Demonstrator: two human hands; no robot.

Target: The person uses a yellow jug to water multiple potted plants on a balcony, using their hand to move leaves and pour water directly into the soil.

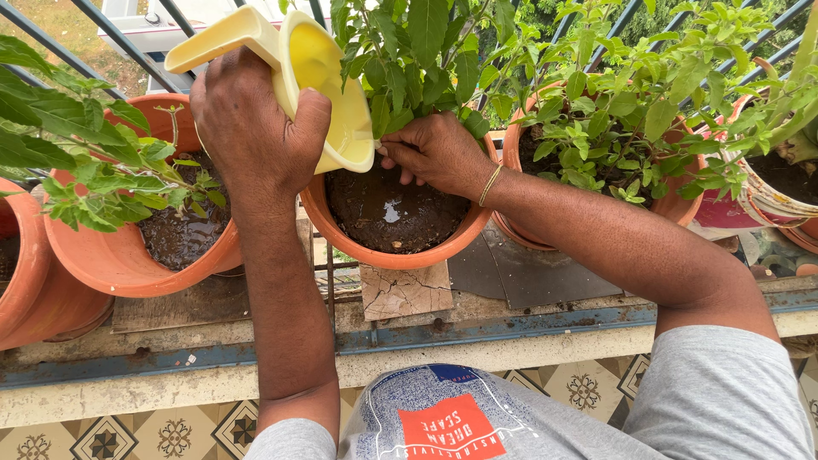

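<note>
Left hand (256, 128) of mine is closed around the handle of a pale yellow plastic jug (311, 72), fingers and thumb wrapped tight, and the jug is tipped sideways so its mouth hangs over the middle pot (392, 247). Nearest to me is the grey shirt (443, 417) I am wearing, and just past it a strip of patterned floor tiles (175, 434) and a worn concrete ledge (511, 341) with a blue painted band. On that ledge a small cracked block (405, 291) sits under the middle pot, which is round and orange, filled with dark wet soil (383, 213) with a small shiny puddle of water on top. My right hand (439, 153), with a thin gold bangle (489, 184) on the wrist, rests at the far rim of that pot, fingers curled loosely at the base of the green plant (426, 51), just beside the jug's lip; it grips nothing that I can make out. A second orange pot (128, 264) with wet soil stands to the left, and another leafy pot (665, 200) stands to the right. Beyond them run dark metal railings (102, 25).
</note>
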